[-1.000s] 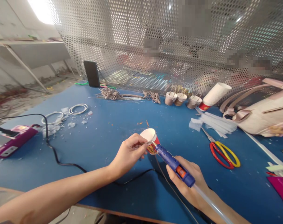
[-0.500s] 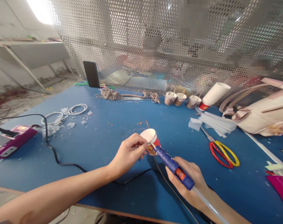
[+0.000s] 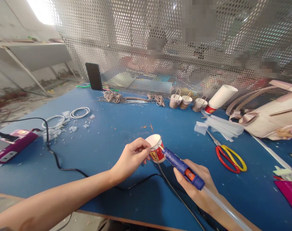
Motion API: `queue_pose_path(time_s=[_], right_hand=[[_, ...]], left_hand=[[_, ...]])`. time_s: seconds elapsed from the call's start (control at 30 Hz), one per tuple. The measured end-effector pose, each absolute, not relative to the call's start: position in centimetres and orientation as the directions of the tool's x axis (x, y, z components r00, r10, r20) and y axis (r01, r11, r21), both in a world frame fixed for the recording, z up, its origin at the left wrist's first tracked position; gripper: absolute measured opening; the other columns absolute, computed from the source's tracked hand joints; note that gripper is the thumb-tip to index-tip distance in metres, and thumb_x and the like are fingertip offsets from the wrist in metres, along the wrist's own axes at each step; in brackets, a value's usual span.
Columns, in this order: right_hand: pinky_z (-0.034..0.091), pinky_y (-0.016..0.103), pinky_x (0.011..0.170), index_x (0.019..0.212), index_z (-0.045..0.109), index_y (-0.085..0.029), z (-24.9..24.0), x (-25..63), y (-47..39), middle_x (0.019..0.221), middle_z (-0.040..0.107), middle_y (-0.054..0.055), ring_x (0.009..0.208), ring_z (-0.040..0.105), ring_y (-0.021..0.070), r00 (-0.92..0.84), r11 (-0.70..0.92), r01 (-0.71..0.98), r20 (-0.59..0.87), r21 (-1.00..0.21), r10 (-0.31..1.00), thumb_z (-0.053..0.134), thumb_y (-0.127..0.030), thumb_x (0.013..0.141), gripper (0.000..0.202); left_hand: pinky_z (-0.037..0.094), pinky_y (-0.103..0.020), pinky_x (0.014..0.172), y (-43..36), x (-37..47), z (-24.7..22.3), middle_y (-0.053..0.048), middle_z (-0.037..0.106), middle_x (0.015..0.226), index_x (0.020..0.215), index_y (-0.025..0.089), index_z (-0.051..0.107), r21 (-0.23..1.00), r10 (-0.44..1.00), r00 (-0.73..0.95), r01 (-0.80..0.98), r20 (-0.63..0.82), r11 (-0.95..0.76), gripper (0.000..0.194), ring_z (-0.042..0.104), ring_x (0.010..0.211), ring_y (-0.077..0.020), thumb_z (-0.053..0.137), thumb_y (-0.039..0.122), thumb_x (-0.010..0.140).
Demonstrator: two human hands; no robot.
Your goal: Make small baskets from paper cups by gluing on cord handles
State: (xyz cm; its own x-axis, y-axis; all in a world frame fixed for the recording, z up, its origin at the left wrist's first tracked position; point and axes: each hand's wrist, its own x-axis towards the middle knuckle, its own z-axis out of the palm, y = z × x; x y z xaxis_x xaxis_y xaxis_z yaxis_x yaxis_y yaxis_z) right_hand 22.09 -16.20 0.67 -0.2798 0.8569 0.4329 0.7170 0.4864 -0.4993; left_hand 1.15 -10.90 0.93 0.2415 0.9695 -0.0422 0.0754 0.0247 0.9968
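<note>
A red and white paper cup (image 3: 160,153) is tilted, its white mouth facing up and toward me. My left hand (image 3: 133,157) pinches the cup at its left rim, with the end of a thin grey-brown cord (image 3: 170,184) near its fingertips. The cord runs down the cup's side and off toward the bottom right. My right hand (image 3: 198,183) is wrapped round a blue glue gun (image 3: 181,166), a clear glue stick (image 3: 222,207) trailing from its back. The nozzle points at the cup's right rim; whether it touches is unclear.
Scissors (image 3: 224,155) and white strips (image 3: 222,126) lie right, near a pale bag (image 3: 275,112). Three cord-wrapped cups, stacked paper cups (image 3: 221,98) and cord bundles (image 3: 113,96) line the mesh panel. A black cable (image 3: 54,154) runs from the purple power strip (image 3: 18,146) on the left.
The glue gun and my right hand have shifted slightly right and down, the nozzle moving away from my left fingertips. More of the cup's front shows.
</note>
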Motion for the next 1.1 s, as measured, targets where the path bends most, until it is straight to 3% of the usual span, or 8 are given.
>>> queue_pose_path(time_s=[0.23, 0.43, 0.67, 0.87, 1.1], right_hand=[[0.044, 0.021, 0.051, 0.077, 0.051, -0.021, 0.51, 21.81, -16.39, 0.057, 0.057, -0.004, 0.046, 0.056, 0.0110, -0.376, 0.573, 0.658, 0.446, -0.488, 0.812, 0.048, -0.017, 0.084, 0.009], [0.041, 0.021, 0.047, 0.069, 0.048, -0.022, 0.86, 21.96, -16.30, 0.051, 0.051, -0.006, 0.040, 0.051, 0.0102, -0.308, 0.513, 0.722, 0.447, -0.464, 0.840, 0.050, -0.019, 0.084, 0.015], [0.042, 0.021, 0.047, 0.077, 0.049, -0.021, 0.33, 21.94, -16.42, 0.055, 0.053, -0.005, 0.043, 0.053, 0.0106, -0.373, 0.588, 0.636, 0.467, -0.501, 0.802, 0.048, -0.017, 0.082, 0.007], [0.040, 0.021, 0.047, 0.067, 0.046, -0.023, 0.88, 22.09, -16.27, 0.050, 0.046, -0.007, 0.039, 0.047, 0.0091, -0.295, 0.493, 0.711, 0.425, -0.501, 0.856, 0.050, -0.018, 0.083, 0.017], [0.042, 0.022, 0.053, 0.074, 0.051, -0.021, 0.41, 22.04, -16.58, 0.057, 0.054, -0.005, 0.045, 0.054, 0.0102, -0.342, 0.526, 0.714, 0.426, -0.462, 0.838, 0.051, -0.019, 0.084, 0.010]], left_hand=[[0.045, -0.022, 0.050, -10.95, 1.20, 0.93, 0.003, 0.057, 0.056, 0.071, 0.016, 0.057, 0.997, 0.971, 0.233, 0.078, -0.043, 0.026, 0.016, 0.051, 0.047, -0.0087, 0.058, 0.031, 0.077], [0.044, -0.022, 0.050, -10.94, 1.12, 0.83, 0.003, 0.056, 0.056, 0.072, 0.016, 0.057, 0.995, 0.971, 0.239, 0.094, -0.033, 0.011, 0.017, 0.051, 0.047, -0.0084, 0.058, 0.032, 0.076], [0.044, -0.022, 0.048, -10.85, 1.14, 0.63, 0.003, 0.055, 0.058, 0.072, 0.016, 0.057, 0.995, 0.970, 0.243, 0.099, -0.023, -0.001, 0.017, 0.051, 0.047, -0.0087, 0.059, 0.032, 0.076], [0.044, -0.023, 0.049, -10.91, 1.09, 0.67, 0.003, 0.054, 0.058, 0.073, 0.016, 0.056, 0.995, 0.969, 0.246, 0.101, -0.013, -0.012, 0.016, 0.051, 0.048, -0.0089, 0.058, 0.032, 0.077], [0.043, -0.022, 0.048, -10.88, 1.04, 0.67, 0.003, 0.055, 0.059, 0.073, 0.016, 0.056, 0.995, 0.969, 0.247, 0.099, -0.025, 0.000, 0.018, 0.051, 0.048, -0.0088, 0.058, 0.033, 0.076]])
